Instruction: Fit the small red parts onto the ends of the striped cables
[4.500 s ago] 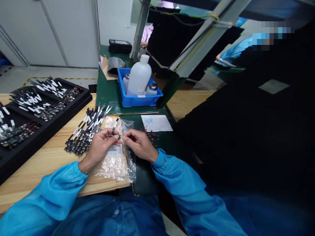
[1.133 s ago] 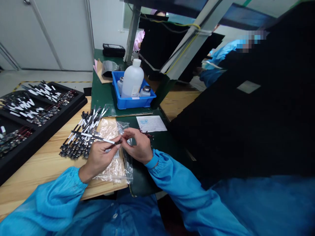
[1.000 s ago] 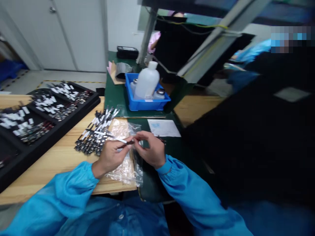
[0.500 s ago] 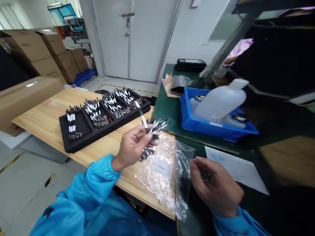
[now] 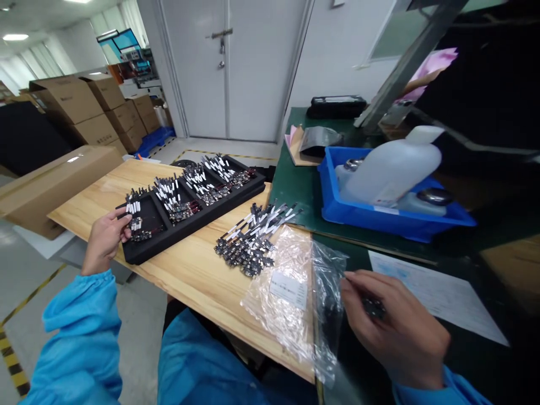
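My left hand [image 5: 106, 239] is at the left end of a black foam tray [image 5: 162, 243], its thumb and fingers pinched on a small circuit board [image 5: 135, 225] with a white-tagged lead. The fingers partly hide that piece. Similar boards with dark, white-tagged leads lie in the tray's compartments. A loose pile of these boards [image 5: 244, 250] rests on the wooden table, partly beside a clear plastic bag [image 5: 278, 320] with a white label [image 5: 289, 289]. My right hand [image 5: 396, 326] is curled closed beyond the bag's right edge. Something dark shows within its curl, too unclear to name.
A blue bin [image 5: 392, 222] with a large white plastic bottle [image 5: 394, 166] stands on the green bench [image 5: 295, 180]. A printed sheet [image 5: 439, 298] lies right of my right hand. Cardboard boxes [image 5: 59, 174] stand at the left. Another person's pink sleeve [image 5: 430, 70] shows behind a post.
My left hand has moved left from the pile to the tray's left compartment, carrying a white-tagged piece. The right hand stays curled in much the same place. The view has shifted slightly.
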The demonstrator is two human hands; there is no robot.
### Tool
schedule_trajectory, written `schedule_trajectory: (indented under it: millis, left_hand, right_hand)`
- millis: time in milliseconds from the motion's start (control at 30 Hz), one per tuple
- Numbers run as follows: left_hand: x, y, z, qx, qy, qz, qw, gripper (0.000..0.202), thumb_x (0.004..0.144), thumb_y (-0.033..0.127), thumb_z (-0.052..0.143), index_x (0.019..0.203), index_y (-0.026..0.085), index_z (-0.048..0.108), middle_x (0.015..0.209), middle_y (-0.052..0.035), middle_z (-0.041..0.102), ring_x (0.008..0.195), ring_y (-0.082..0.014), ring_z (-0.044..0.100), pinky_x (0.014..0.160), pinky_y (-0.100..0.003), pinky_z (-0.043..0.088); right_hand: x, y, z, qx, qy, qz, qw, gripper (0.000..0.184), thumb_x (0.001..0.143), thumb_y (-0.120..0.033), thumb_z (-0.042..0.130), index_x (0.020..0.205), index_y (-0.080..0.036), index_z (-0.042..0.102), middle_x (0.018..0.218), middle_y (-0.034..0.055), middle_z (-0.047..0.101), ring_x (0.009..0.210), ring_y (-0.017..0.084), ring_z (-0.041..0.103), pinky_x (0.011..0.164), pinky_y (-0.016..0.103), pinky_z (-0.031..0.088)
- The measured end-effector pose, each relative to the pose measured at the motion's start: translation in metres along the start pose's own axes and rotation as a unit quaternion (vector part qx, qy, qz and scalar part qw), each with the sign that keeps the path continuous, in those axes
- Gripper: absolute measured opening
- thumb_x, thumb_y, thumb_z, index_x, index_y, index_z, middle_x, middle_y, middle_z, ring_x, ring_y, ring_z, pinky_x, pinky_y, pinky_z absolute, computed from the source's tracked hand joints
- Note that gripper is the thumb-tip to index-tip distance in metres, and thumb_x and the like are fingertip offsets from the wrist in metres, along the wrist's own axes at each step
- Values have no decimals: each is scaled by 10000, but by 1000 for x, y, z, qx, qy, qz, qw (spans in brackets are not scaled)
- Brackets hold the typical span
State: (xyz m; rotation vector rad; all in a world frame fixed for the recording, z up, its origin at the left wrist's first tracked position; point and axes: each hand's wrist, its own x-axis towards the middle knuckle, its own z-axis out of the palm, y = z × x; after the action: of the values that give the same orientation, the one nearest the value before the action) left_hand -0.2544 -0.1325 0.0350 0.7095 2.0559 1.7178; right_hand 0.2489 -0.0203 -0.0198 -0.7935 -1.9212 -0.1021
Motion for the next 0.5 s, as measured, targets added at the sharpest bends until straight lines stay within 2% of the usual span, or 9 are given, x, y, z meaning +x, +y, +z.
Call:
schedule_trajectory:
  millis: [100, 233, 367, 500]
  left_hand:
    - [-5, -1, -3, 23, -3, -10, 1000, 628, 677, 270, 742, 1246, 44, 600, 379, 57, 511, 318, -100, 411, 326, -153, 278]
    - [-11, 0, -1, 110, -3, -4, 994, 681, 680, 380, 743, 1259, 49, 606, 382, 48, 526, 321, -98, 382, 343, -167, 279]
    - [-20, 7, 2, 209, 36, 24, 977, 515, 716, 424, 695, 1106, 88, 707, 408, 36, 545, 373, -127, 424, 392, -209, 319]
    - [-30, 15, 3, 332, 78, 49, 939, 368, 749, 443, 677, 967, 157, 757, 511, 20, 628, 485, -182, 566, 520, -262, 430]
  right_hand:
    - [1, 0, 1, -5, -1, 0, 1000, 165, 830, -124, 743, 967, -194, 684, 923, 45, 720, 733, 161, 690, 722, 289, 558]
    - [3, -1, 0, -9, 0, -5, 1000, 171, 824, -114, 744, 959, -198, 682, 914, 38, 719, 737, 162, 690, 736, 293, 568]
    - [6, -3, -1, -7, 1, -5, 1000, 191, 813, -105, 751, 964, -198, 680, 913, 41, 716, 723, 161, 685, 707, 290, 572]
    - [6, -2, -1, -5, 0, 0, 1000, 190, 827, -130, 736, 984, -222, 680, 921, 44, 717, 727, 178, 683, 696, 314, 579]
